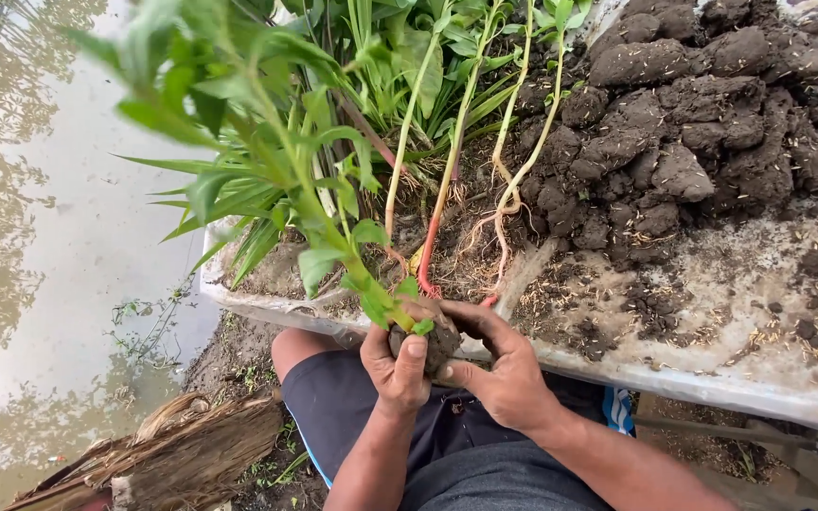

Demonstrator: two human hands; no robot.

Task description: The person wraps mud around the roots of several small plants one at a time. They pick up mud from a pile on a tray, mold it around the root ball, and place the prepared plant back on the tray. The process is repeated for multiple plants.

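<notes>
Both hands meet just above my lap, in front of a muddy tray. My left hand [398,364] grips a green leafy seedling [288,180] at its base, where a dark ball of soil [439,341] wraps the roots. My right hand [499,364] cups and presses that soil ball from the right side. The seedling's stem leans up and to the left over the tray.
The shallow grey tray [712,378] holds a heap of dark soil clods [702,123] on its right and several loose seedlings with bare roots [456,142] in its middle. Muddy water [59,246] lies to the left. A dried husk-like bundle [191,445] sits at lower left.
</notes>
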